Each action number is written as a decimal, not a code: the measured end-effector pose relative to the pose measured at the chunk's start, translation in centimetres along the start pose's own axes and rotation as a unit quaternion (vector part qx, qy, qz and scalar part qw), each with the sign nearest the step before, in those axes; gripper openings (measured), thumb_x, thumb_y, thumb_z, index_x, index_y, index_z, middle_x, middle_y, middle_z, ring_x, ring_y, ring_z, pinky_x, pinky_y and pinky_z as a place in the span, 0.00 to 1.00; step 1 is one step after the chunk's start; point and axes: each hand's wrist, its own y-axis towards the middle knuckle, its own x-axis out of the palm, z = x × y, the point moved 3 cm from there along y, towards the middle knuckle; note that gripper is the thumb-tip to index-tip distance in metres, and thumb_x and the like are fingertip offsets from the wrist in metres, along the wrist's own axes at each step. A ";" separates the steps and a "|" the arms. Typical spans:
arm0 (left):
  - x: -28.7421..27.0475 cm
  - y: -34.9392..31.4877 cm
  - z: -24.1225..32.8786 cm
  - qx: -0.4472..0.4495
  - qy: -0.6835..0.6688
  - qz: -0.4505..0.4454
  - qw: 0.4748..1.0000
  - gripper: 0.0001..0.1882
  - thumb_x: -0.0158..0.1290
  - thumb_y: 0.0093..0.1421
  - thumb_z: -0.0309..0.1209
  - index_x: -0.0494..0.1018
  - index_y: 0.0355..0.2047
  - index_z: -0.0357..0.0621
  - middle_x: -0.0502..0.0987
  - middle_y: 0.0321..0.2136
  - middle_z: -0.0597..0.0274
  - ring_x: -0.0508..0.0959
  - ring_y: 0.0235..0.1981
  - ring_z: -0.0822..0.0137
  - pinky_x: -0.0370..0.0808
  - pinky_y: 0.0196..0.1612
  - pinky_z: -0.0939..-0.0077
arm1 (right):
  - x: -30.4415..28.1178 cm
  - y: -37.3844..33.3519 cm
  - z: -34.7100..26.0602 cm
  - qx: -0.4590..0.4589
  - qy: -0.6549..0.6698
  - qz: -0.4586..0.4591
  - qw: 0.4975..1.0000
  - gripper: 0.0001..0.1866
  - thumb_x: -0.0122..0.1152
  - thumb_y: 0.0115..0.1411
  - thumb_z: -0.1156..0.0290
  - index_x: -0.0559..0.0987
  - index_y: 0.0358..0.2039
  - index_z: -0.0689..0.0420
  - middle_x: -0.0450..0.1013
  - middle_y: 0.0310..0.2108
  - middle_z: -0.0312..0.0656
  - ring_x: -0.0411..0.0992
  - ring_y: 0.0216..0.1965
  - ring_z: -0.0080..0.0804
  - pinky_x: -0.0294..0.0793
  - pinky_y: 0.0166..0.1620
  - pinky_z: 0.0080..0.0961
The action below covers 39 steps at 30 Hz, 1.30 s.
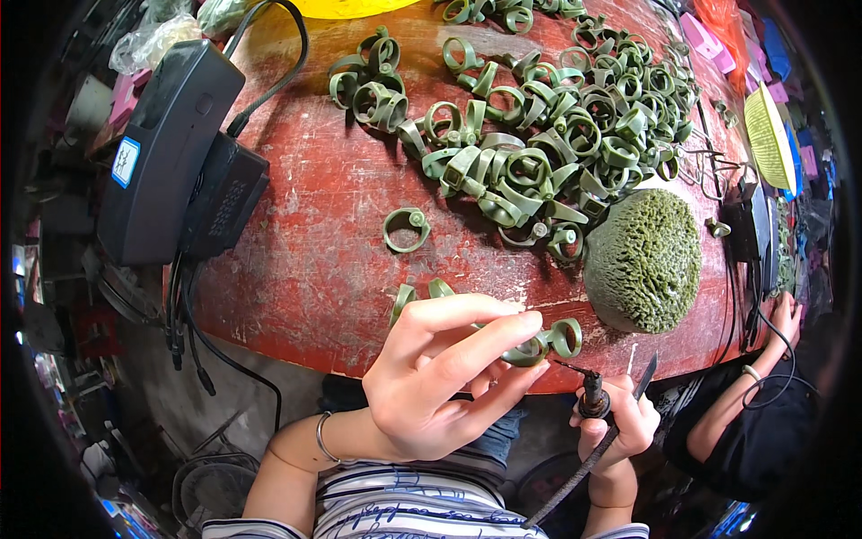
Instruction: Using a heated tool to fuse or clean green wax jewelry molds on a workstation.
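Note:
My left hand (440, 373) pinches a green wax ring (523, 352) between thumb and fingers. Another green ring (566, 337) sits right against it, joined or touching; I cannot tell which. In my right hand (628, 418) is a wax pen (593, 395) with a dark tip, pointing at the held rings. A long grey tool (584, 470) with a dark pointed blade also passes through that hand's fingers. Just beyond my left hand, green rings (401, 301) are partly hidden by it. One single ring (406, 231) lies farther off on the red table (305, 189).
A heap of green rings (530, 171) covers the table's far middle and right. Beside it stands a rough green block (648, 260). A black power unit (171, 153) with cables is at left. Another person's hand (784, 323) shows at right, near black cords.

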 end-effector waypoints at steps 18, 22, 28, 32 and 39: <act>-0.1 0.1 0.1 0.007 0.018 -0.008 1.000 0.24 0.64 0.44 0.15 0.75 0.44 0.37 0.72 0.42 0.54 0.76 0.30 0.75 0.76 0.24 0.88 | 0.0 -0.4 0.7 0.009 0.028 0.018 0.999 0.22 0.61 0.56 0.53 0.77 0.29 0.63 0.73 0.20 0.43 0.73 0.19 0.35 0.73 0.25 0.24; -0.2 0.0 -0.1 -0.032 -0.044 -0.012 0.998 0.24 0.63 0.44 0.14 0.75 0.44 0.35 0.72 0.42 0.52 0.77 0.35 0.70 0.80 0.28 0.85 | 0.0 -0.6 0.9 0.019 0.040 0.028 0.999 0.21 0.57 0.59 0.54 0.76 0.28 0.64 0.73 0.19 0.43 0.74 0.18 0.34 0.73 0.24 0.24; -0.3 0.0 -0.2 -0.039 -0.083 -0.096 0.991 0.24 0.57 0.49 0.11 0.64 0.47 0.30 0.63 0.46 0.45 0.79 0.38 0.61 0.83 0.37 0.77 | 0.3 -0.4 0.8 0.023 0.048 0.050 0.997 0.23 0.57 0.59 0.53 0.75 0.26 0.65 0.72 0.18 0.43 0.73 0.17 0.33 0.72 0.23 0.23; 0.0 -0.2 -0.2 -0.098 -0.163 -0.009 0.982 0.22 0.60 0.47 0.13 0.72 0.44 0.33 0.70 0.44 0.50 0.78 0.40 0.66 0.83 0.38 0.79 | -0.4 -0.3 0.7 0.033 0.006 0.105 0.994 0.25 0.52 0.62 0.51 0.75 0.23 0.64 0.71 0.15 0.39 0.71 0.15 0.28 0.68 0.21 0.20; -0.1 -0.4 -0.3 -0.115 -0.172 -0.011 0.978 0.21 0.60 0.48 0.15 0.72 0.44 0.33 0.71 0.44 0.51 0.77 0.40 0.67 0.82 0.37 0.81 | -2.6 -0.5 1.3 0.125 -0.051 0.162 0.977 0.20 0.52 0.62 0.61 0.70 0.19 0.62 0.65 0.13 0.35 0.64 0.11 0.20 0.60 0.18 0.17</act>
